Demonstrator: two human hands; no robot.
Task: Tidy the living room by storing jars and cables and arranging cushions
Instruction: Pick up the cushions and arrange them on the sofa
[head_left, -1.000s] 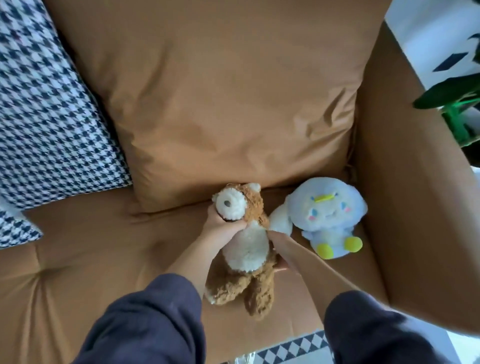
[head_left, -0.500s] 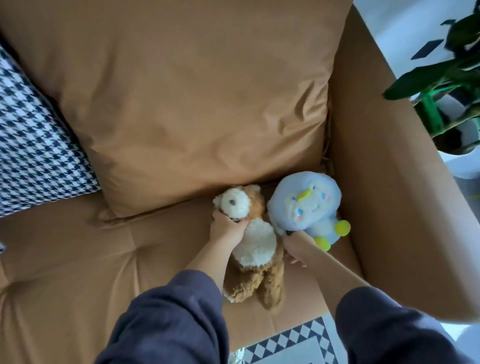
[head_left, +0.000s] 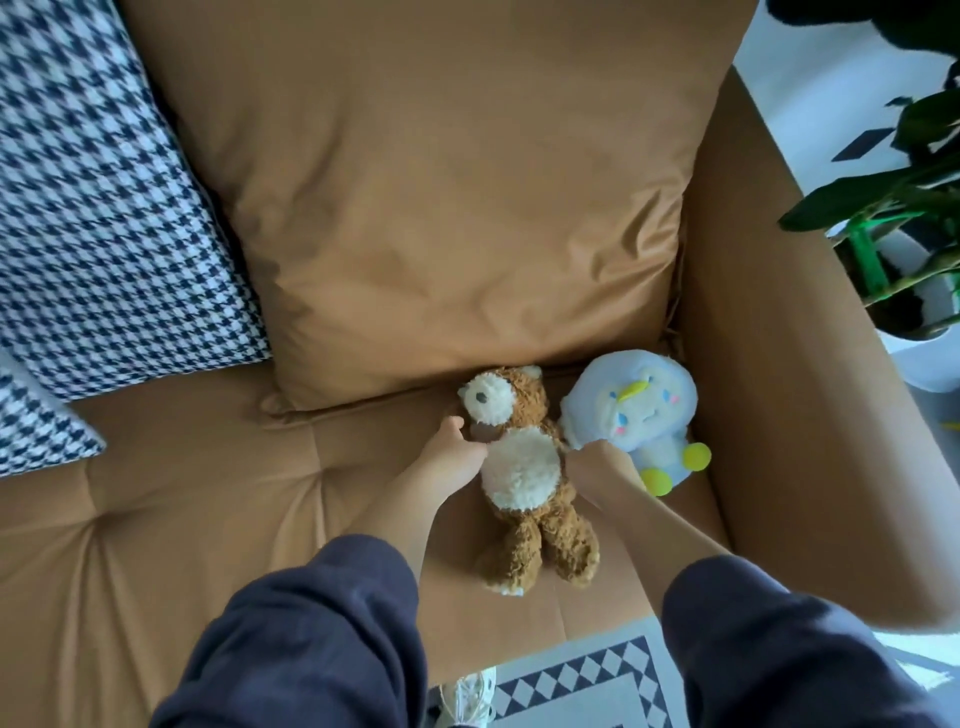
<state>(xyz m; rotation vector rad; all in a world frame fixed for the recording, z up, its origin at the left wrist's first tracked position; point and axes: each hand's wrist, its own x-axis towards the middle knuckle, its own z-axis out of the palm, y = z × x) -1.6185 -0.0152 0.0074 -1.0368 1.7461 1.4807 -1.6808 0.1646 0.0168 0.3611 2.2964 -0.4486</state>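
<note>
Over the last second the brown teddy bear (head_left: 522, 467) got scooted back until its head touched the foot of the tan cushion (head_left: 457, 208). It sat just beside the blue plush (head_left: 631, 410) in the sofa (head_left: 208, 493) corner, so the toy-arranging bit looked nearly done. Left hand (head_left: 449, 460) and right hand (head_left: 597, 462) each kept a curled grip pinching the bear's sides, and the bear looked fluffy and floppy, legs splayed toward the seat edge.

brown teddy bear (head_left: 524, 467), white belly up, apparently flat on the seat (head_left: 208, 493), head by tan cushion (head_left: 441, 208)
</note>
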